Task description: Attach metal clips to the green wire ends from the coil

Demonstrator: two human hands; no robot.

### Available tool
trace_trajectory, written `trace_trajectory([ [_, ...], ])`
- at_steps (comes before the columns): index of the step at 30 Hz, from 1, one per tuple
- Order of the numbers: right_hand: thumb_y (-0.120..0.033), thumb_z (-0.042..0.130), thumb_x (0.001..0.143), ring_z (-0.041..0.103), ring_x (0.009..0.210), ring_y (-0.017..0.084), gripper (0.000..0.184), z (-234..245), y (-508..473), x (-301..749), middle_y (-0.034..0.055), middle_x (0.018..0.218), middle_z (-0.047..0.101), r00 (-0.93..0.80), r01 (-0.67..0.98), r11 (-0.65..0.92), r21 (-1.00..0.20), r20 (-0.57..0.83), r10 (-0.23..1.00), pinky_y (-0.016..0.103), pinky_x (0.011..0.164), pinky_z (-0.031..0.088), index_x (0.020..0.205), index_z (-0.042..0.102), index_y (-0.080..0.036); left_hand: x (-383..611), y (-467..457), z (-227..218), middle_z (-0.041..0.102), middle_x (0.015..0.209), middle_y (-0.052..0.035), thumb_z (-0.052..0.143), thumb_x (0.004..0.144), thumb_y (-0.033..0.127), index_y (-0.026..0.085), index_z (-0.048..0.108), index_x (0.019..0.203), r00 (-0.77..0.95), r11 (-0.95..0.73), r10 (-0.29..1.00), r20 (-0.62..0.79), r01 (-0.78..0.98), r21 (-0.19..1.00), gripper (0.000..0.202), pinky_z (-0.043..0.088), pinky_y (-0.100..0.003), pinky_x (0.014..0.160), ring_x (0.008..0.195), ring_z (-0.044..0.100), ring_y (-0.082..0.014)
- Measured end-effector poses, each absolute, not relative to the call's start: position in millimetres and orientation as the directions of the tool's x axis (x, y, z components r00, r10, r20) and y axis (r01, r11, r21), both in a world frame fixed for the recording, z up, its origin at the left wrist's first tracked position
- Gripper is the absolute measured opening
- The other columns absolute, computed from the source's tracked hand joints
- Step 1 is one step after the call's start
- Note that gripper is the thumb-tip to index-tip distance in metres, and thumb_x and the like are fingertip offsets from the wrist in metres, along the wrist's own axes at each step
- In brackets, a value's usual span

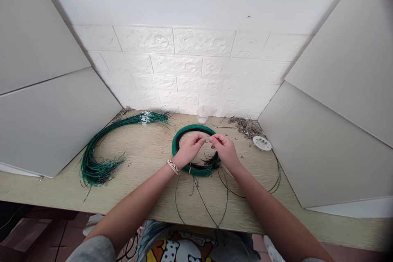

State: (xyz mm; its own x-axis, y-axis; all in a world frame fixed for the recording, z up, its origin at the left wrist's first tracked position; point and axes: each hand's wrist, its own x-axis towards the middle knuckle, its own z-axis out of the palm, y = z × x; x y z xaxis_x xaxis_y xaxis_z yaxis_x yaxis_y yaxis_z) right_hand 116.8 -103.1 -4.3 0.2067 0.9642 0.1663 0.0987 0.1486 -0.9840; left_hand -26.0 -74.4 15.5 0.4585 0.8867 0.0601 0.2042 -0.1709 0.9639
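Over a ring-shaped coil of green and black wires [176,137], my left hand [189,149] and my right hand [225,150] face each other with a small gap between them. A thin wire [207,139] spans that gap, pinched in the fingertips of both. Its colour and exact ends are too small to make out. A pale tie [190,169] wraps the coil near its front. Several loose wire ends stick out at the coil's right side, and a few long strands loop toward the table's front edge.
A curved bundle of green wires [92,147] with white tags lies at left. Behind the coil stands a small clear cup [202,115]. A white slotted disc [262,143] and grey debris [247,127] are at right. Grey panels [340,143] flank the wooden table [147,147].
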Motion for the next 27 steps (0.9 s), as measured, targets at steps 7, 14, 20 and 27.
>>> trace_trajectory([
  [7, -0.040, 0.066, 0.062, 0.049, 0.052, 0.009, 0.025, -6.5, -99.2, 114.6, -0.0009, 0.073, 0.058, 0.117, -0.499, -0.089, -0.862, -0.169, 0.979, 0.030, 0.062, 0.045, 0.075, 0.057, -0.020, -27.8, -74.0, 17.0, 0.035, 0.061, 0.0064, 0.057, 0.074, 0.037, 0.016, 0.043, 0.073, 0.478, 0.301, 0.856, -0.196, -0.154, 0.941, 0.025, 0.011, -0.015, 0.034, 0.039, 0.022, -0.0003],
  [14, -0.031, 0.072, 0.059, 0.053, 0.067, 0.009, 0.028, -9.0, -100.9, 111.5, 0.0018, 0.084, 0.064, 0.023, -0.331, -0.112, -0.937, -0.127, 0.992, 0.026, 0.067, 0.044, 0.083, 0.067, -0.019, -29.5, -67.0, 8.7, 0.046, 0.060, 0.0035, 0.068, 0.068, 0.030, 0.011, 0.056, 0.075, 0.530, 0.391, 0.827, -0.187, -0.304, 0.869, 0.024, 0.036, -0.011, 0.045, 0.049, 0.041, -0.0014],
  [20, -0.034, 0.072, 0.061, 0.052, 0.061, 0.007, 0.023, -9.6, -101.2, 112.3, 0.0005, 0.074, 0.063, 0.043, -0.318, -0.056, -0.946, -0.074, 0.996, 0.023, 0.061, 0.043, 0.076, 0.066, -0.018, -28.6, -70.9, 10.7, 0.055, 0.065, 0.0009, 0.069, 0.069, 0.028, 0.011, 0.060, 0.078, 0.542, 0.428, 0.811, -0.222, -0.289, 0.856, 0.021, 0.043, -0.013, 0.055, 0.056, 0.050, -0.0030],
  [27, -0.033, 0.072, 0.062, 0.049, 0.053, 0.006, 0.023, -2.9, -103.7, 111.0, -0.0004, 0.079, 0.063, 0.013, -0.540, -0.089, -0.837, -0.114, 0.993, 0.023, 0.056, 0.044, 0.074, 0.058, -0.019, -29.3, -67.2, 9.6, 0.055, 0.071, 0.0006, 0.069, 0.067, 0.032, 0.012, 0.061, 0.075, 0.492, 0.280, 0.861, -0.128, -0.248, 0.927, 0.024, 0.032, -0.015, 0.047, 0.054, 0.043, -0.0028],
])
